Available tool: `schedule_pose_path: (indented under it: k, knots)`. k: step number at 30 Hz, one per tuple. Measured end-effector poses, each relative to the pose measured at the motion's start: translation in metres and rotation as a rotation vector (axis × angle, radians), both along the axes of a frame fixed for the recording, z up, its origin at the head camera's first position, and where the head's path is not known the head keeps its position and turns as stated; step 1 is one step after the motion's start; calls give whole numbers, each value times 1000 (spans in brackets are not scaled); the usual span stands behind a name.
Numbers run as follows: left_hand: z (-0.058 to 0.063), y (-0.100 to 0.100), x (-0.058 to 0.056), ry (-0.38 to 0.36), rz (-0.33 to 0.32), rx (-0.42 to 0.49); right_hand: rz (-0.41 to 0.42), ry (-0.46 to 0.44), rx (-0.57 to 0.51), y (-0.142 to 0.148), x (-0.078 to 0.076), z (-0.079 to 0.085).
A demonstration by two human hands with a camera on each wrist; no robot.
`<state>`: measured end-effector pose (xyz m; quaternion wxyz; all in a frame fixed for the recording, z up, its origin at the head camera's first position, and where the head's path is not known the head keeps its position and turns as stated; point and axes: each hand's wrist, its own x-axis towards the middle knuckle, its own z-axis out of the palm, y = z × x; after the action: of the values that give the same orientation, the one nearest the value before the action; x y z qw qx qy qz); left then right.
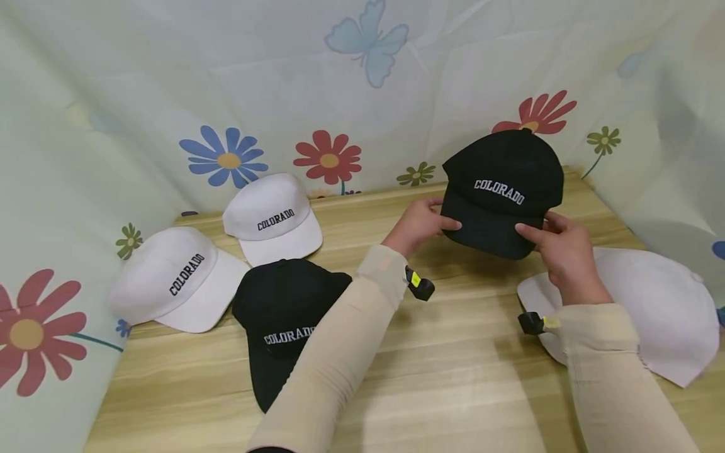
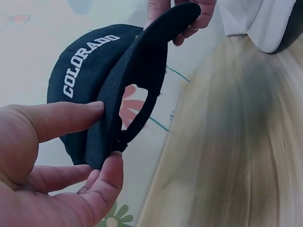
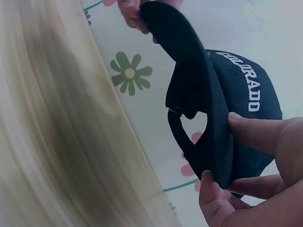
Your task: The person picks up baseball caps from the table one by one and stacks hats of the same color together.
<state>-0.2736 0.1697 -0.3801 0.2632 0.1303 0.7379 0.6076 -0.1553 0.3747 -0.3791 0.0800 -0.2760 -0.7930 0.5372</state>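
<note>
A black baseball cap (image 1: 504, 170) with white COLORADO lettering is held up above the back right of the table, its brim toward me. My left hand (image 1: 416, 224) pinches one side of the brim, thumb on top and fingers beneath, as the left wrist view shows. On the brim's other side my right hand (image 1: 569, 255) pinches it the same way. The right wrist view shows the cap's back strap (image 3: 182, 137) and the opening above it. Partly behind my right forearm lies a white cap (image 1: 657, 308) on the table.
At the left lie two white caps, one nearer (image 1: 175, 277) and one farther back (image 1: 274, 217). Another black cap (image 1: 277, 308) rests in front of them, partly covered by my left sleeve. A flower-printed curtain (image 1: 272, 94) stands behind and beside the wooden table (image 1: 442, 377).
</note>
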Motion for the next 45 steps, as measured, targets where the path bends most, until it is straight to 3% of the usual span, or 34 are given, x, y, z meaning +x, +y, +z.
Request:
schedule_pose_path:
  k: [11,18,28,45]
  knots:
    - [5,-34,6,45,1,28,95,52,60,-24,14,11]
    - [12,-54,13,48,-36,17,147,55,84,-36,18,14]
    - [20,-86,27,75,-58,-16,208,112,42,-55,30,22]
    - [30,-139,63,156,51,-110,246,126,81,-91,46,30]
